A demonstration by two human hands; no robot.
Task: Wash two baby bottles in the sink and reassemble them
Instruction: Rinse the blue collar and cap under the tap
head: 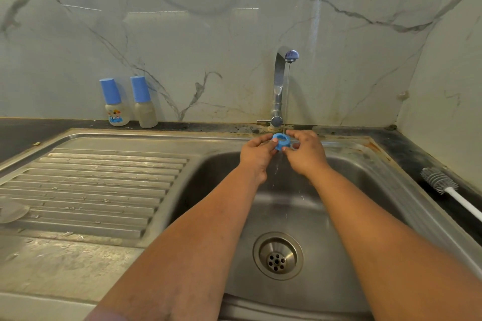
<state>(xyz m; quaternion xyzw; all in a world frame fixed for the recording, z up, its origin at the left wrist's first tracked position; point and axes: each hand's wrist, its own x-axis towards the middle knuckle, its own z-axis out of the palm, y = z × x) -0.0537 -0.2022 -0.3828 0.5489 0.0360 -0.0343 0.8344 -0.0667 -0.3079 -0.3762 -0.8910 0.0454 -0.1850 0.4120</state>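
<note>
A blue screw ring from a baby bottle is held under a thin stream of water from the tap. My left hand pinches its left side and my right hand pinches its right side, both over the back of the sink basin. Two baby bottles stand against the wall at the back left: one with a cartoon picture and a plain one. Each wears a blue cap.
A ridged steel drainboard lies left of the basin, with a clear round piece at its left edge. A grey bottle brush with a white handle lies on the dark counter at the right. The drain is open.
</note>
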